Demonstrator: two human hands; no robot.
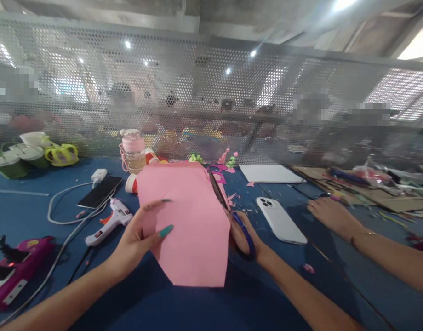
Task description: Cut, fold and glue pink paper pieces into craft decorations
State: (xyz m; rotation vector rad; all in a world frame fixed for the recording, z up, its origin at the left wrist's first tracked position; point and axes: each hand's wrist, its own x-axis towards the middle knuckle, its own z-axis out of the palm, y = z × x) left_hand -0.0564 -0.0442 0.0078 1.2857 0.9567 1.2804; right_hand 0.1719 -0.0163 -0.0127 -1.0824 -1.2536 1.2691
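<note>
A large pink sheet of paper (189, 225) with angled corners is held up over the blue table. My left hand (144, 234) grips its left side, with the thumb on the front face. On the other side, my right hand (248, 232) has its fingers in the blue handles of a pair of scissors (244, 236). The dark blades point up and away along the sheet's right edge. A narrow pink strip shows just beyond the blades. Part of my right hand is hidden behind the handles.
A glue gun (111, 220), black phone (100, 191) and white cable lie left. A pink-lidded bottle (133, 151) stands behind. To the right are a white phone (280, 220), a white sheet (271, 174) and another person's hand (332, 216). A perforated metal screen (197, 92) closes off the back.
</note>
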